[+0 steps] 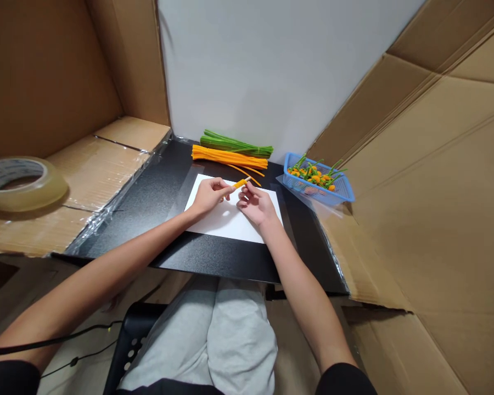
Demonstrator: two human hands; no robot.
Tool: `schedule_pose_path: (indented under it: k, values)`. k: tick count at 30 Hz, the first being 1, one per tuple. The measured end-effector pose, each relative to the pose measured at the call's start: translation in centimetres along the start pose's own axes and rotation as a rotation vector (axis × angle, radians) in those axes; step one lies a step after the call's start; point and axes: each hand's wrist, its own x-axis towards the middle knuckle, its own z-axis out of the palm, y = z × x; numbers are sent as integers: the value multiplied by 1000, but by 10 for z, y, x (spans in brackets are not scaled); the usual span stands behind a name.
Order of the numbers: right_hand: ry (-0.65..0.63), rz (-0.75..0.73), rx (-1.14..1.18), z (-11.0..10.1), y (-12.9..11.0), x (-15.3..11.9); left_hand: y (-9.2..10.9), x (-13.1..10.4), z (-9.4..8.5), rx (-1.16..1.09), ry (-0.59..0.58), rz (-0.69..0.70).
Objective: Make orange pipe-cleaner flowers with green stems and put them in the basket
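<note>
Between my hands, over a white sheet, is a thin stick with an orange pipe cleaner wound around it in a coil. My left hand pinches the coil's left end between thumb and fingers. Close to the coil's right part, my right hand has its thumb and index finger closed at the pipe cleaner, the other fingers curled loosely. The pale tip of the stick sticks out at the upper right. Behind the hands lie a bundle of orange pipe cleaners and a bundle of green pipe cleaners.
A blue basket at the right holds several orange-and-green pipe cleaner pieces. On cardboard at the left lies a roll of clear tape. Cardboard walls flank the black table, and a white wall stands behind it.
</note>
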Motion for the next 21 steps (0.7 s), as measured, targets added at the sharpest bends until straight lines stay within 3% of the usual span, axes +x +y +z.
schedule_pose_path:
  k: [4,9,12,15,17,21]
  values:
    - [-18,37,45,1,-3,-1,0,0,0,-106,-63,-75]
    - [-49,176,171,-4,-2,-2,6,6,-19,10,-199,42]
    - [-68,248,106,-9,-1,0,13,6,-30,186,-385,105]
    - [-86,259,-59,-14,-5,1,16,2,-29,366,-602,191]
    - [-62,195,-119,-15,-11,0,16,0,-26,446,-571,255]
    - [90,-19,-94,-16,-21,-3,13,1,-24,586,-298,373]
